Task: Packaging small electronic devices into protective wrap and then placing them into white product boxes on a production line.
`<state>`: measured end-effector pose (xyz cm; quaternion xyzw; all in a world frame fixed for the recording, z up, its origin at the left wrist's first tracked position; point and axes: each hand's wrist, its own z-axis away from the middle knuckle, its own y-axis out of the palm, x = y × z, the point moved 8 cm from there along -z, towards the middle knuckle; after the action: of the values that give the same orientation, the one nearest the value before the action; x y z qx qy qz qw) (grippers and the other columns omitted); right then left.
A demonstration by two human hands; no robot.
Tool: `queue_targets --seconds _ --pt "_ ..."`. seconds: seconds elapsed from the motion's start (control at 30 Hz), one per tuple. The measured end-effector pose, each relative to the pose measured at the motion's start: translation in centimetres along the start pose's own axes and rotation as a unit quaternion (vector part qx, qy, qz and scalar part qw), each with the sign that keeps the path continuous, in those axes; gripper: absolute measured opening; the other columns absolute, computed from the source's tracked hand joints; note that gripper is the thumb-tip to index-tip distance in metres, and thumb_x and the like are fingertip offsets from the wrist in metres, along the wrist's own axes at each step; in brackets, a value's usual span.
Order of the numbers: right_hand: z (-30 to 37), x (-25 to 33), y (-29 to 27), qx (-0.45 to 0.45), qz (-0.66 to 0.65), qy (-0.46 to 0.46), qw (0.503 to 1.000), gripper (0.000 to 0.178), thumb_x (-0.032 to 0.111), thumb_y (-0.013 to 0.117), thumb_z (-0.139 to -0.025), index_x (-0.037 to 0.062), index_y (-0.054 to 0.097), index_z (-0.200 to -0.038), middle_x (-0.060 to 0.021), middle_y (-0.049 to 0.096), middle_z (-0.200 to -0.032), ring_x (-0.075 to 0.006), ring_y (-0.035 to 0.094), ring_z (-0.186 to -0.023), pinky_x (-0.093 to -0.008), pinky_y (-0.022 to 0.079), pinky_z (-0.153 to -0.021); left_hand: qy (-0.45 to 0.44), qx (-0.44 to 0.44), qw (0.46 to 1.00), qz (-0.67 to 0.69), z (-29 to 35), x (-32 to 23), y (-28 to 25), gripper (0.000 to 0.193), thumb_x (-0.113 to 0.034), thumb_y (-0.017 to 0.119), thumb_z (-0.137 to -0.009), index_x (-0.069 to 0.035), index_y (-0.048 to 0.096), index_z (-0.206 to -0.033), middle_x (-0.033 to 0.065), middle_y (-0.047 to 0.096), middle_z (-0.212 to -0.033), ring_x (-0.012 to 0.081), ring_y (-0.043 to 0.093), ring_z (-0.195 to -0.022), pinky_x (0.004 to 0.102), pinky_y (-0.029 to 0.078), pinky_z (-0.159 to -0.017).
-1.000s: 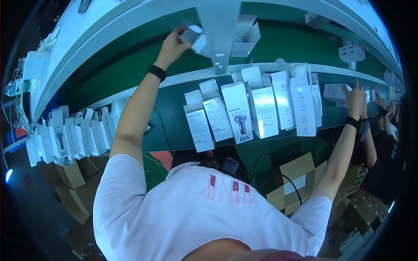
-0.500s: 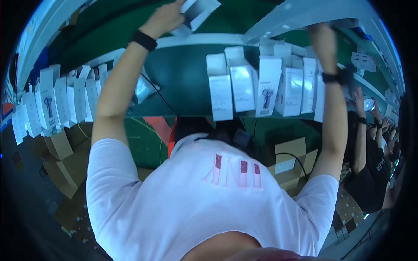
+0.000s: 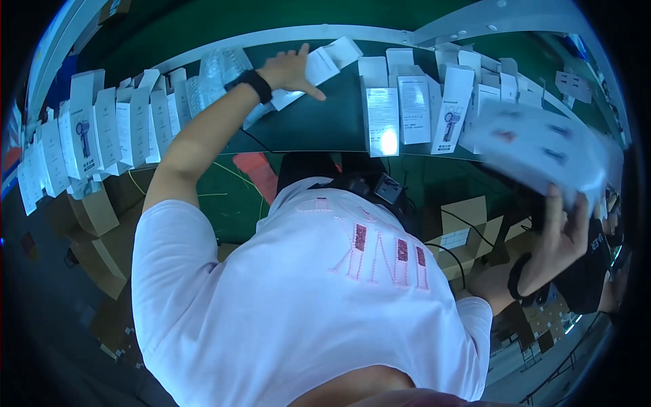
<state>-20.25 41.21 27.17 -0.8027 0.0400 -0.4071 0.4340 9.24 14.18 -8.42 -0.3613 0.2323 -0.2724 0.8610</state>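
My left hand (image 3: 290, 72) has its fingers spread over the far part of the table, holding nothing. Beside and partly under it lies a white open-ended carton (image 3: 321, 66), its flap pointing right. On the right, my right hand (image 3: 561, 234) grips the near edge of a wide white panel-like package (image 3: 536, 146) with small dark pictures on it. That package is blurred by motion, and its far end overlaps the right edge of the table. A standing white carton (image 3: 453, 112) printed with a handheld device is close to its left.
Several upright white cartons (image 3: 85, 136) line the table's left side, and more cartons (image 3: 413, 108) stand at right. Clear bubble wrap (image 3: 220, 78) lies behind my left forearm. Brown cardboard boxes (image 3: 468, 220) sit below the table. A co-worker in black (image 3: 582, 281) is at far right.
My left hand has come nearer and let go of the white carton, which now lies on the table. My right hand has swung back from the far right, bringing the wide white package.
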Motion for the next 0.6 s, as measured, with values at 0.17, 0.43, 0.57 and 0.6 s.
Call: queue_targets --seconds 0.17,0.43,0.57,0.6 --pt "2.3 2.9 17.9 0.418 0.048 -0.134 0.897 0.036 0.025 0.077 -0.073 -0.004 0.061 -0.088 -0.0104 0.06 -0.078 -0.0199 0.048 -0.063 -0.03 0.04 -0.059 -0.025 -0.126 0.977 0.169 2.6 0.7 -1.7 0.09 -0.048 0.073 -0.062 0.007 0.041 -0.126 0.0256 0.063 -0.101 0.0374 0.065 -0.09 0.04 0.053 -0.08" --pt "2.0 -1.0 28.3 0.415 0.133 -0.245 0.866 0.058 0.019 0.072 -0.076 0.0048 0.051 -0.128 -0.0196 0.052 -0.127 -0.0362 0.06 -0.102 -0.04 0.05 -0.083 -0.019 0.099 0.673 0.733 9.2 0.3 0.7 0.067 -0.054 0.064 -0.081 -0.007 0.052 -0.128 0.0132 0.056 -0.12 0.0222 0.06 -0.099 0.0335 0.052 -0.081" --pt "1.9 1.6 27.4 0.392 0.199 -0.257 0.861 0.057 0.015 0.071 -0.077 0.0093 0.052 -0.13 -0.0176 0.052 -0.13 -0.0301 0.065 -0.092 -0.038 0.053 -0.076 -0.019 0.214 0.492 0.844 10.4 1.0 2.6 0.064 -0.057 0.059 -0.084 -0.013 0.05 -0.129 0.0158 0.056 -0.117 0.0262 0.062 -0.092 0.045 0.055 -0.073" --pt "1.9 3.1 27.1 0.395 0.174 -0.27 0.861 0.057 0.016 0.071 -0.077 0.0094 0.052 -0.13 -0.0177 0.053 -0.129 -0.0306 0.066 -0.09 -0.0373 0.053 -0.076 -0.016 0.213 0.485 0.848 10.6 0.8 2.9 0.064 -0.057 0.059 -0.084 -0.013 0.05 -0.129 0.0158 0.056 -0.117 0.0262 0.062 -0.092 0.045 0.055 -0.073"
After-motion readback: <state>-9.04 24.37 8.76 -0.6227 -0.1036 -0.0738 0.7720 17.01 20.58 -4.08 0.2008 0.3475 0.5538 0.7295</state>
